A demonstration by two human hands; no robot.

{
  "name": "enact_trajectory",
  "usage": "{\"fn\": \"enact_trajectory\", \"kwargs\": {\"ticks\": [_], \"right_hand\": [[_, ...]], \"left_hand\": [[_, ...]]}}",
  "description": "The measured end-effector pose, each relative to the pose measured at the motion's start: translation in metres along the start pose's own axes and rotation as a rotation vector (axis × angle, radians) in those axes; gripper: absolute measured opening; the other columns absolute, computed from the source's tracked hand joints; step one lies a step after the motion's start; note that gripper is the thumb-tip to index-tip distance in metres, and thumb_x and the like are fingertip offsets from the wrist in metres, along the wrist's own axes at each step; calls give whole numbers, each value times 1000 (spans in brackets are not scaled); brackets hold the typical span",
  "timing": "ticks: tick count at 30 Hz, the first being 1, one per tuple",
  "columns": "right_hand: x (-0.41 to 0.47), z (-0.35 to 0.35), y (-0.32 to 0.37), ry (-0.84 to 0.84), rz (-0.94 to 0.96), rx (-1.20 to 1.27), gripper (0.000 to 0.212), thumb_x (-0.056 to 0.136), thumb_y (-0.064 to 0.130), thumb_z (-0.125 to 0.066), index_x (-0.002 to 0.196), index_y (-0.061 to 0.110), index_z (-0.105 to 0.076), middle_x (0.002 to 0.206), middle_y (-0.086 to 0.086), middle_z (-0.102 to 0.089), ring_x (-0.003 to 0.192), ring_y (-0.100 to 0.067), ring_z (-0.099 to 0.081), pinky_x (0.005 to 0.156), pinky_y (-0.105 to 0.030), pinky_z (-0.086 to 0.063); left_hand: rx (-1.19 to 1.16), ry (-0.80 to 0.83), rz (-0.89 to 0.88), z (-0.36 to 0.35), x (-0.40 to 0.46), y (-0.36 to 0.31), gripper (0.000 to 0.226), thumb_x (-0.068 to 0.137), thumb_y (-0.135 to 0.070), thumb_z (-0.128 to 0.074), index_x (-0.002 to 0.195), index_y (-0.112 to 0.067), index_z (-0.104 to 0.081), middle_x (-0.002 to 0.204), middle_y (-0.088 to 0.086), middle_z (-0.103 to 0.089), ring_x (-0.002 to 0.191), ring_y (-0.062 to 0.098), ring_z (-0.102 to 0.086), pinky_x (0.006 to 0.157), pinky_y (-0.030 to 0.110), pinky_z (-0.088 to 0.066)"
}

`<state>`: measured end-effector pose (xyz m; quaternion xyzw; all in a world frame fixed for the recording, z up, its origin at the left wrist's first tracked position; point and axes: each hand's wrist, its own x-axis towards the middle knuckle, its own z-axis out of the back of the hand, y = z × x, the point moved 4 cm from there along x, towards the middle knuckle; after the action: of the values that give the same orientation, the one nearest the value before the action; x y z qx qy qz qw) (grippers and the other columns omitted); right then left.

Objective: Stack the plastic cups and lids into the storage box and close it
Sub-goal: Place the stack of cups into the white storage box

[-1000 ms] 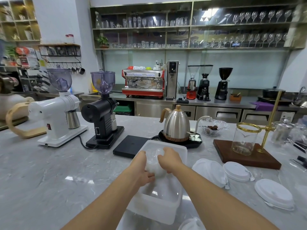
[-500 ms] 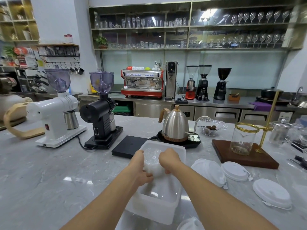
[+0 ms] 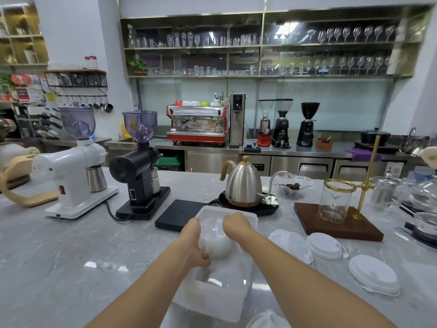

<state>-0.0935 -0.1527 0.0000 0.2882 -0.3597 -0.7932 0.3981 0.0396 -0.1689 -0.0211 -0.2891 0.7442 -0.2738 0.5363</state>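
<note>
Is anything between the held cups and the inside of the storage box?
Nothing visible. Both hands, left hand and right hand, hold the stack of cups directly over the open storage box.

You face a grey marble counter point(image 3: 59, 256), a steel back counter point(image 3: 307, 152) behind it, and glass-filled metal shelves point(image 3: 260, 46) on the white wall point(image 3: 78, 31).

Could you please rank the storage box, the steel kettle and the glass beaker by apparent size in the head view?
1. storage box, nearest the camera
2. steel kettle
3. glass beaker
</note>
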Motion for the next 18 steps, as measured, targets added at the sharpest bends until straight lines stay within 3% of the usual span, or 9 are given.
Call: {"fn": "enact_trajectory", "kwargs": {"ticks": [2,4,6,7,9,11,14,16,18], "right_hand": [[-2,6,3,-16,47,20,15,99,11,-38,85,15,-42,79,1,-39,70,-15,-41,60,-25,-34],[-7,18,8,-44,107,16,27,99,16,-41,73,19,-36,74,0,-36,62,-15,-35,54,-28,-30],[-20,31,13,-18,183,28,26,100,18,-45,83,1,-56,81,-20,-54,73,-33,-54,67,-35,-47],[-24,39,15,-17,233,29,32,100,19,-47,101,-10,-61,101,-31,-62,91,-44,-62,83,-46,-54],[-32,58,14,-22,306,7,37,101,20,-48,125,-7,-58,127,-28,-62,114,-44,-61,100,-54,-50],[-40,77,10,-53,384,-11,33,100,21,-51,129,8,-60,128,-9,-64,116,-27,-61,101,-45,-52],[-49,110,-8,-128,453,44,28,98,18,-55,125,14,-63,116,3,-65,113,-16,-61,97,-36,-52],[-54,132,-28,-207,448,74,26,97,16,-57,122,15,-65,113,3,-67,109,-15,-63,95,-34,-52],[-57,150,-52,-287,425,108,26,96,15,-59,121,14,-66,112,-1,-69,106,-17,-64,95,-37,-52]], "left_hand": [[45,-13,-12,1,-5,-4,66,97,-42,-51,148,-2,-37,153,13,-40,143,31,-42,114,54,-37],[105,7,-38,-2,-12,-7,76,99,-44,-51,156,0,-26,164,18,-28,150,38,-33,119,55,-32],[175,24,-98,-6,-19,-10,78,100,-46,-53,159,-4,-24,168,16,-22,153,38,-27,122,51,-27],[228,29,-155,-9,-25,-12,74,100,-46,-53,158,-8,-28,168,10,-25,153,35,-28,122,47,-27],[423,8,-316,-15,-41,-15,56,102,-44,-50,146,-11,-46,151,6,-46,135,27,-49,110,37,-40],[665,-64,-510,-17,-58,-17,42,101,-43,-49,127,-10,-58,130,6,-51,100,22,-53,83,32,-41],[899,-120,-802,-24,-78,-14,53,98,-40,-53,142,-10,-51,145,7,-55,113,21,-53,83,30,-37],[890,-67,-940,-36,-98,-7,41,97,-34,-58,133,-16,-60,131,-1,-64,111,16,-56,85,30,-42],[846,13,-1001,-50,-111,4,22,95,-29,-61,115,-23,-67,105,-15,-67,101,10,-62,80,24,-46]]}}
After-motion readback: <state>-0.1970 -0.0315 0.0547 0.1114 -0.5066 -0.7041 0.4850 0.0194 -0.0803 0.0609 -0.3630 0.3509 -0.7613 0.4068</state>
